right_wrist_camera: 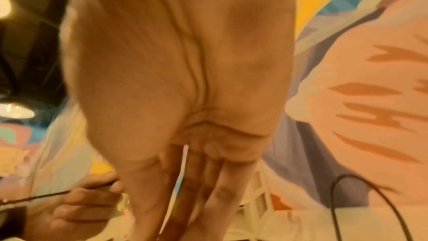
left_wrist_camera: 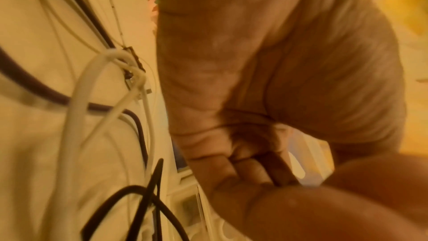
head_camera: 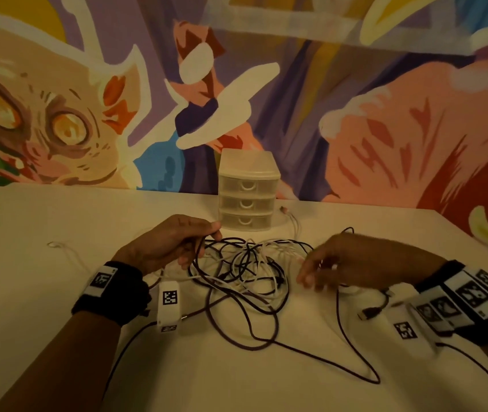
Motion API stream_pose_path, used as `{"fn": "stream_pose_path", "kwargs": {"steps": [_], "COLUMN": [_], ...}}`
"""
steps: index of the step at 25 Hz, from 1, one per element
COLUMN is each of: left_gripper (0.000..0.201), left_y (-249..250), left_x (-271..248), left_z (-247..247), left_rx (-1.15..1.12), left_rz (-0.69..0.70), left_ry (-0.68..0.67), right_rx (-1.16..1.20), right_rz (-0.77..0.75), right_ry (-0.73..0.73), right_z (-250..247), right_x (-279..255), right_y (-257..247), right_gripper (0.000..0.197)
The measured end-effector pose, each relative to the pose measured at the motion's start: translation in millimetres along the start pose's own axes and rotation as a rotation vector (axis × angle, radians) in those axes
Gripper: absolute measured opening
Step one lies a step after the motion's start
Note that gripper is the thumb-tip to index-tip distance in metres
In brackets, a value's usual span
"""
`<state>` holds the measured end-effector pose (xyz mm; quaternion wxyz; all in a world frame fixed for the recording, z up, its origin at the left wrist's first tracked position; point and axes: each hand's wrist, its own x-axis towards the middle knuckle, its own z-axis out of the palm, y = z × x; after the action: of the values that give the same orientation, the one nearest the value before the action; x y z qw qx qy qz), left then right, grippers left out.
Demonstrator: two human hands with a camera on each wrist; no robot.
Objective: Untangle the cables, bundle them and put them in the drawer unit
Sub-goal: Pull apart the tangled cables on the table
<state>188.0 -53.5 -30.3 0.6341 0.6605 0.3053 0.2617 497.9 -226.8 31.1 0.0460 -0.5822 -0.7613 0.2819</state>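
Observation:
A tangle [head_camera: 245,263] of dark and white cables lies on the white table [head_camera: 43,307] between my hands. My left hand [head_camera: 204,242] pinches a dark cable [head_camera: 207,254] at the tangle's left edge. The left wrist view shows that hand [left_wrist_camera: 266,171] with its fingers curled round the dark cable [left_wrist_camera: 280,169]. My right hand [head_camera: 311,275] hovers at the tangle's right side with relaxed fingers [right_wrist_camera: 203,190] and holds nothing. The clear drawer unit [head_camera: 247,191] stands just behind the tangle, with its three drawers closed.
A dark cable [head_camera: 296,352] trails in long loops toward the table's near edge. A dark USB plug [head_camera: 367,313] lies under my right wrist. A white cable end [head_camera: 289,215] rests right of the unit. A painted wall rises behind the table.

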Motion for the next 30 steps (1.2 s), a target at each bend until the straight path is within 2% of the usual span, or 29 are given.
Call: {"fn": "stream_pose_path", "kwargs": {"steps": [1, 3, 7, 9, 11, 12, 13, 15, 16, 17, 20, 22, 24, 26, 30], "left_gripper": [0.029, 0.028, 0.028, 0.036, 0.046, 0.047, 0.043, 0.034, 0.032, 0.031, 0.026, 0.028, 0.029, 0.029, 0.027], "left_y": [0.4, -0.9, -15.6, -20.6, -22.1, -22.0, -19.8, -12.8, -8.0, -4.2, 7.1, 10.4, 11.0, 10.8, 10.2], "left_x": [2.9, 4.9, 0.3, -5.4, -9.2, -10.5, -12.1, -13.0, -13.3, -12.0, -6.3, -0.4, 3.1, 5.7, 11.5], "left_z": [-0.2, -3.6, -14.0, -17.7, -19.1, -17.5, -15.3, -0.2, 11.9, 24.3, 68.5, 90.3, 98.4, 97.9, 98.2], "left_rx": [0.029, 0.066, 0.084, 0.058, 0.035, 0.039, 0.056, 0.101, 0.131, 0.163, 0.220, 0.260, 0.290, 0.294, 0.297], "left_rz": [-0.005, -0.019, -0.049, -0.035, -0.014, -0.008, 0.006, 0.044, 0.074, 0.104, 0.143, 0.158, 0.157, 0.144, 0.150], "left_ry": [-0.015, -0.028, -0.040, -0.034, -0.030, -0.020, -0.008, 0.022, 0.029, 0.029, -0.043, -0.118, -0.158, -0.141, -0.096], "right_rx": [-0.039, -0.076, -0.158, -0.238, -0.373, -0.387, -0.323, -0.141, -0.091, -0.078, -0.182, -0.263, -0.276, -0.284, -0.429], "right_rz": [0.022, 0.027, -0.195, -0.261, -0.285, -0.303, -0.304, -0.197, -0.136, -0.082, 0.088, 0.208, 0.329, 0.394, 0.423], "right_ry": [0.124, 0.209, 0.305, 0.269, 0.109, 0.072, 0.107, 0.234, 0.240, 0.196, -0.062, -0.150, -0.109, -0.040, -0.111], "right_z": [-4.9, -4.9, 11.3, 21.6, 35.0, 37.8, 33.2, 10.3, -1.1, -9.4, -8.0, 0.4, -0.7, -1.6, 22.7], "right_x": [6.4, 23.3, 76.0, 108.5, 133.5, 138.3, 135.8, 110.3, 92.7, 74.2, 25.7, 0.2, -26.2, -49.6, -63.4], "right_y": [2.8, 6.4, -13.8, -25.2, -36.8, -37.4, -36.9, -26.4, -20.3, -13.2, 8.9, 27.2, 41.8, 51.2, 62.2], "right_gripper": [0.016, 0.013, 0.014, 0.018, 0.025, 0.028, 0.029, 0.026, 0.024, 0.022, 0.022, 0.022, 0.020, 0.020, 0.022]}}
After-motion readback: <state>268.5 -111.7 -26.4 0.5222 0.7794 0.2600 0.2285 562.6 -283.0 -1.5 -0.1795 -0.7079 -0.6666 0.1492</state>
